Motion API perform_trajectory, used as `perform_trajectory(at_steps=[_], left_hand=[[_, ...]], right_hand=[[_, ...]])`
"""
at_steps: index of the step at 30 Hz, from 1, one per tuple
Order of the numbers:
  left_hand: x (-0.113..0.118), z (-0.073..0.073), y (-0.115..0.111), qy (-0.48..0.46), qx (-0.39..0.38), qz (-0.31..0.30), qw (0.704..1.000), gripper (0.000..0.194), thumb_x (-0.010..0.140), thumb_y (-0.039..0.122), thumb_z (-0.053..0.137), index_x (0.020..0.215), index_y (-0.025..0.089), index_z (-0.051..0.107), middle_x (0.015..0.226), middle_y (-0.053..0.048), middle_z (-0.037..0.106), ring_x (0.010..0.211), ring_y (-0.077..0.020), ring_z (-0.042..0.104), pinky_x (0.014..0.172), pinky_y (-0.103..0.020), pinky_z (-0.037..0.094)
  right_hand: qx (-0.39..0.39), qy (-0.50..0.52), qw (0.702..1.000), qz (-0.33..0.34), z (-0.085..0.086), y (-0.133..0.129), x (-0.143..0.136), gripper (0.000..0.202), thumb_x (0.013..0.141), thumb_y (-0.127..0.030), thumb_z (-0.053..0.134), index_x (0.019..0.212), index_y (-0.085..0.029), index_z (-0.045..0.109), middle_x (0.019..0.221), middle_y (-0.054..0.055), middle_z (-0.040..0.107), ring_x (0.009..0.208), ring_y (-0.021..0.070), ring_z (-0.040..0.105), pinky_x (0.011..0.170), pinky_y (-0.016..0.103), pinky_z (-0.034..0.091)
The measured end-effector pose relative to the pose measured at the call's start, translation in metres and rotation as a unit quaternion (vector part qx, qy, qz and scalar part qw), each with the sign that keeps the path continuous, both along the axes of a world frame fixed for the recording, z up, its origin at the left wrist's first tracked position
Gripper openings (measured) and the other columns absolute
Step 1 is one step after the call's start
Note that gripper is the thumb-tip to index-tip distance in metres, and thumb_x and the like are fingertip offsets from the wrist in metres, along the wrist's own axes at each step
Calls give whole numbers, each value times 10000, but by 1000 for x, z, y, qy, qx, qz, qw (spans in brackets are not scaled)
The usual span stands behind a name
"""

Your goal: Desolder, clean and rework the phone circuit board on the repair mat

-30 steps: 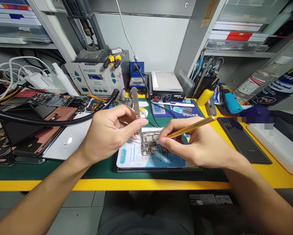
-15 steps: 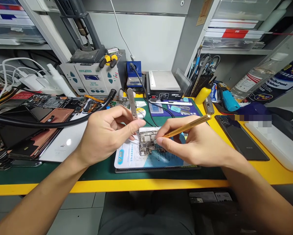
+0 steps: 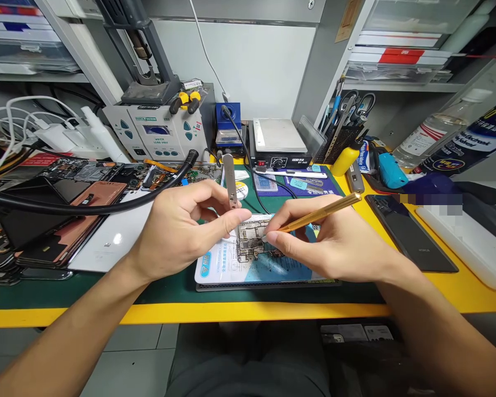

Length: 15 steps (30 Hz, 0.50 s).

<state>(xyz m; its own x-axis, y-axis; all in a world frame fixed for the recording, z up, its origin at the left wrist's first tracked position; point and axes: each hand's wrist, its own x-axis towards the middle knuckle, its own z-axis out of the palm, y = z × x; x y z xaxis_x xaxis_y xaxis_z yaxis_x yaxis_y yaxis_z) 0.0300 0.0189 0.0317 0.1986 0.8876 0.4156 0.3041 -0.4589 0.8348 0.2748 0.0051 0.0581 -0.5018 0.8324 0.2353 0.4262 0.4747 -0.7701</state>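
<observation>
A circuit board [image 3: 251, 242] lies on a white and blue printed pad [image 3: 231, 270] at the middle of the bench. My left hand [image 3: 193, 226] is closed on metal tweezers [image 3: 230, 179], whose flat end sticks up above the fingers; their tips are hidden near the board's left edge. In my right hand [image 3: 326, 237] is a slim gold pen-like tool [image 3: 322, 214], pinched near its lower end, with the fingertips over the board. The tool's tip is too small to make out clearly.
Phone parts and a black hose [image 3: 86, 210] lie at the left. Behind stand a grey soldering station [image 3: 156, 132] and a small heating plate [image 3: 278, 143]. To the right are a dark phone [image 3: 409, 231], a white block [image 3: 463, 248] and a tool holder [image 3: 341, 138].
The view has shifted very slightly. My left hand and the tweezers have moved a little to the right and down; my right hand stays almost in place over the board.
</observation>
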Motion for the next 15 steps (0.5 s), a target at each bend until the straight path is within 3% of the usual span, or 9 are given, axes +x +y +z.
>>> perform_trajectory(at_steps=[15], left_hand=[[-1, 0, 0, 13, 26, 4, 1000, 190, 862, 348, 905, 809, 216, 779, 802, 29, 802, 664, -147, 774, 618, -212, 665]], right_hand=[[-6, -3, 1000, -2, 0, 0, 1, 95, 890, -129, 752, 837, -194, 797, 736, -4, 794, 642, 146, 669, 615, 255, 517]])
